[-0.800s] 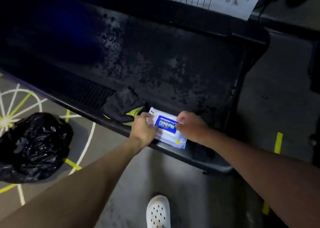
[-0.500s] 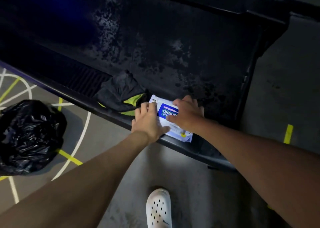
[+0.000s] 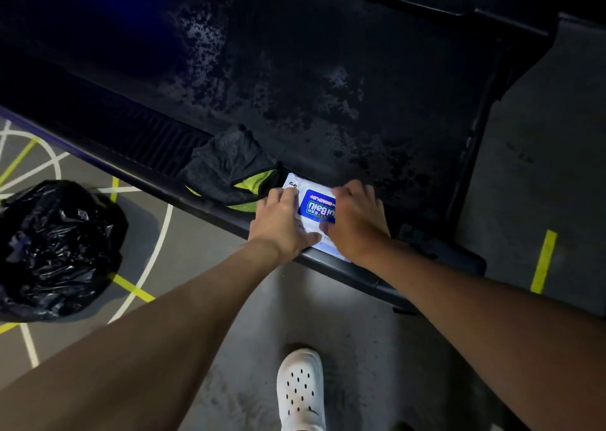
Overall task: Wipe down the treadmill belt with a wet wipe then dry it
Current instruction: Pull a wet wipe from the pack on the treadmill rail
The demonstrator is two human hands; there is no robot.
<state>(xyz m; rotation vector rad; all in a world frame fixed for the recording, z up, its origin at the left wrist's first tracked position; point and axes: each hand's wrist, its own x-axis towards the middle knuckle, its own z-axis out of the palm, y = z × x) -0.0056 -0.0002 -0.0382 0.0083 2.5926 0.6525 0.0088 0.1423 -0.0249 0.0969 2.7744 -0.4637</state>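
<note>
Left grip (image 3: pixel 282 220): fingers laid nearly straight over the left end of the wet-wipe pack (image 3: pixel 315 206), pressing it down, not curled round it. Right grip (image 3: pixel 355 220): fingers bent over the right half of the same pack, thumb tip at the near right corner of the blue label; impossible to tell whether the label flap is pinched or only touched. Pack located directly under both grips, flat on the near side rail (image 3: pixel 141 148) of the treadmill, at the edge of the treadmill belt (image 3: pixel 328 86). Long axis of the pack set along the rail, running from the left grip to the right grip, with the label exposed in the gap between them. Judged step: opening of the pack to draw out a wipe; wiping not yet begun, drying further off. For the coming move, right grip nearer to the label's edge, therefore suited to lifting the flap; left grip suited to anchoring the pack against the pull. Belt lying beyond the pack, away from the body, dark with pale blotches across its width. Drying cloth (image 3: pixel 229 168), dark grey with a yellow-green lining, bunched on the rail just left of the pack, touching or nearly touching it, nearer to the left grip. On the floor (image 3: pixel 344 332): black bin bag (image 3: pixel 55 247) well to the left, white perforated shoe (image 3: pixel 300 388) below the grips.
</note>
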